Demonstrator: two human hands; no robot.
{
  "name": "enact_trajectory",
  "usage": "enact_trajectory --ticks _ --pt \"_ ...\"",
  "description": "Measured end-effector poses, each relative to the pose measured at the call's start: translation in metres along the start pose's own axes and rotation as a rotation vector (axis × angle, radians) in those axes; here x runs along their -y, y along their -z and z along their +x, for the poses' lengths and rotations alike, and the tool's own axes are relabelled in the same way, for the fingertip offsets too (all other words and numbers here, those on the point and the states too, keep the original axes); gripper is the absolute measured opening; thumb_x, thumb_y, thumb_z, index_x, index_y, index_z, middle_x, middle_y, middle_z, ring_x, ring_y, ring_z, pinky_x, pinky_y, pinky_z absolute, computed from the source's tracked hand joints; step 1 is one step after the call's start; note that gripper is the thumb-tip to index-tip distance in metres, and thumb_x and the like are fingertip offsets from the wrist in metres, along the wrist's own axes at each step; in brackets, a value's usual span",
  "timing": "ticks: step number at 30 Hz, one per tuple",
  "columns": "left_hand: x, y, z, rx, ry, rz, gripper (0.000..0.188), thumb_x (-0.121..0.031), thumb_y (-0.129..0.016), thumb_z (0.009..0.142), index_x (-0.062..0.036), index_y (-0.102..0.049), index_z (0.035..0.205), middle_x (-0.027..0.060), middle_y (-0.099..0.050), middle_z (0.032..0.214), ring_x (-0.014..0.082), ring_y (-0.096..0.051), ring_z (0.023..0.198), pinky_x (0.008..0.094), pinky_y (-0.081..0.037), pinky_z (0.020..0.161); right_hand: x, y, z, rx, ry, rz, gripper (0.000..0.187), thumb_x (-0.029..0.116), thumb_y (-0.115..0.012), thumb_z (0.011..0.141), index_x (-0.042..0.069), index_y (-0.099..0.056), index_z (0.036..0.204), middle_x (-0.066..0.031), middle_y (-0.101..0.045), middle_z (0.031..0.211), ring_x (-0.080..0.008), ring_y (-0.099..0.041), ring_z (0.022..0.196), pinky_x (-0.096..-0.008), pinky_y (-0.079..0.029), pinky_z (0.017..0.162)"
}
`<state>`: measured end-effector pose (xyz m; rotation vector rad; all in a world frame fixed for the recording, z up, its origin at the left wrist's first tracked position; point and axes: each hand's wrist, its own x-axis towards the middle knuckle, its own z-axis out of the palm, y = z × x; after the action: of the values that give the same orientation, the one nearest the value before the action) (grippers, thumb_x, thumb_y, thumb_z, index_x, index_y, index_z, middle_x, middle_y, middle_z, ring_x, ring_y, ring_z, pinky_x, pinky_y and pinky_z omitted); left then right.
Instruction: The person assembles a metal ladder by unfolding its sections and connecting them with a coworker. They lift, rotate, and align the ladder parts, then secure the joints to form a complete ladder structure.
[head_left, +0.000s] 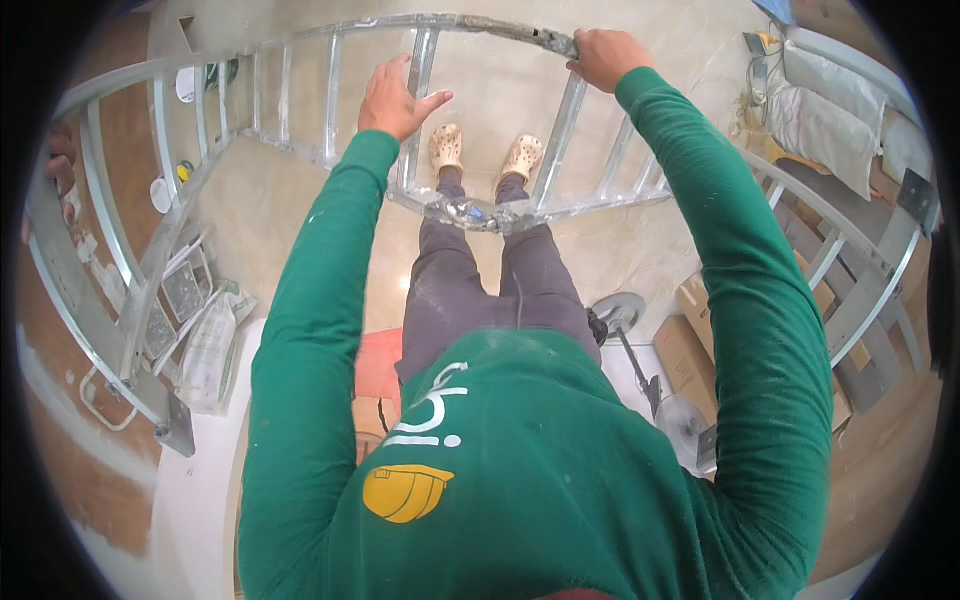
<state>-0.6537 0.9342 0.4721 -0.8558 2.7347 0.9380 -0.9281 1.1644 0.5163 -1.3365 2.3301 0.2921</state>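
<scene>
A long metal ladder (558, 145), dusty and stained, stretches across the view in front of my legs, its ends curving toward me at both sides. My right hand (608, 58) is closed around its far rail. My left hand (393, 100) hangs beside a rung with thumb and fingers apart, holding nothing; whether it touches the rung I cannot tell. Dark, worn patches mark the middle of both rails. At the far left edge, partly hidden by the ladder, is what looks like another person's hand (62, 160).
My feet in cream clogs (446, 147) stand on the beige floor beyond the near rail. White sacks (825, 120) lie at far right, with cardboard boxes (683, 365) below. A round-headed pole tool (618, 312) is right of my legs. A plastic bag (213, 345) sits left.
</scene>
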Motion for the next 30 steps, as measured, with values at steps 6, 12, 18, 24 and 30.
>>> enact_trajectory --ticks 6,12,18,24,30 --pt "0.003 -0.055 0.026 0.145 0.458 -0.08 0.067 -0.047 -0.08 0.084 -0.0051 -0.056 0.131 0.0256 -0.071 0.117 0.0428 -0.069 0.108 0.0489 -0.055 0.096 0.004 0.029 0.022 0.246 0.1 -0.198 0.038 0.044 -0.075 0.084 0.008 -0.078 0.096 -0.0137 -0.076 0.094 -0.0329 -0.075 0.091 -0.0445 -0.061 0.081" --pt "0.002 -0.065 0.026 0.023 0.502 -0.062 0.038 -0.031 -0.073 0.088 -0.0065 -0.064 0.115 0.0243 -0.074 0.101 0.044 -0.071 0.097 0.0521 -0.057 0.088 -0.001 0.046 0.03 0.374 0.206 -0.216 0.03 0.039 -0.074 0.082 0.01 -0.08 0.09 -0.0118 -0.076 0.086 -0.0324 -0.073 0.085 -0.0439 -0.06 0.081" --pt "-0.004 -0.059 0.024 0.02 0.543 -0.072 0.031 -0.025 -0.071 0.085 -0.0064 -0.066 0.109 0.0243 -0.074 0.1 0.0436 -0.071 0.097 0.0523 -0.057 0.087 -0.006 0.049 0.034 0.358 0.296 -0.218 0.035 0.042 -0.073 0.083 0.008 -0.08 0.089 -0.0125 -0.075 0.085 -0.0331 -0.073 0.082 -0.0441 -0.06 0.079" --pt "0.002 -0.061 0.024 0.006 0.495 -0.093 0.031 -0.026 -0.072 0.085 -0.0064 -0.066 0.108 0.0243 -0.074 0.099 0.0444 -0.071 0.096 0.0532 -0.057 0.087 0.0 0.037 0.035 0.322 0.201 -0.164 0.043 0.048 -0.072 0.086 0.006 -0.079 0.088 -0.0151 -0.075 0.086 -0.0342 -0.074 0.085 -0.0446 -0.059 0.081" --pt "0.012 -0.07 0.02 -0.048 0.385 -0.098 0.036 -0.03 -0.072 0.085 -0.0083 -0.065 0.113 0.0232 -0.074 0.098 0.0445 -0.071 0.095 0.0535 -0.057 0.086 -0.016 0.026 0.045 0.374 0.261 -0.208 0.045 0.049 -0.072 0.084 0.004 -0.078 0.087 -0.0179 -0.074 0.087 -0.0364 -0.072 0.086 -0.0481 -0.058 0.081"
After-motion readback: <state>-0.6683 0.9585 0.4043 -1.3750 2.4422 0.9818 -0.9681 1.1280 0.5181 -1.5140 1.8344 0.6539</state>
